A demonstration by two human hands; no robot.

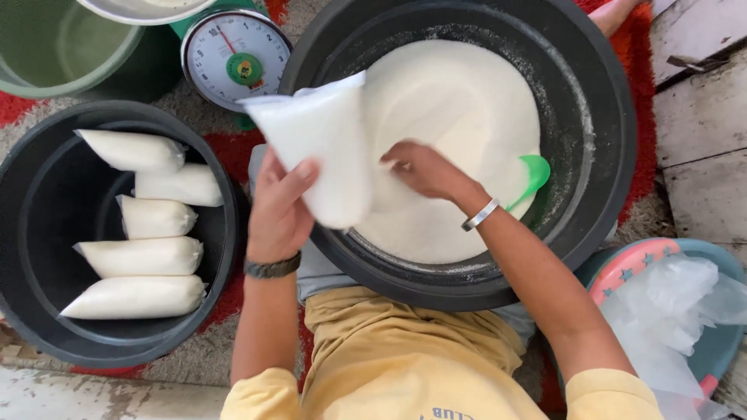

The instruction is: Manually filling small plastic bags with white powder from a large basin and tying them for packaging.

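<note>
White-filled plastic bag (327, 148) clasped by left hand (278, 210) | right hand (424, 169) grip unclear (over black tub (599, 155))

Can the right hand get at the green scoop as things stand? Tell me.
Probably yes: the right hand lies on the white grain in the big black tub, and the green scoop sits uncovered just beyond its wrist.

basin (607, 140): black plastic, matt, dusted | powder (459, 117): white, fine, dry | bag (327, 148): clear thin plastic, glossy | scoop (533, 175): green plastic, smooth | bracelet (480, 215): shiny metal | floorboards (700, 124): rough worn wood
</note>
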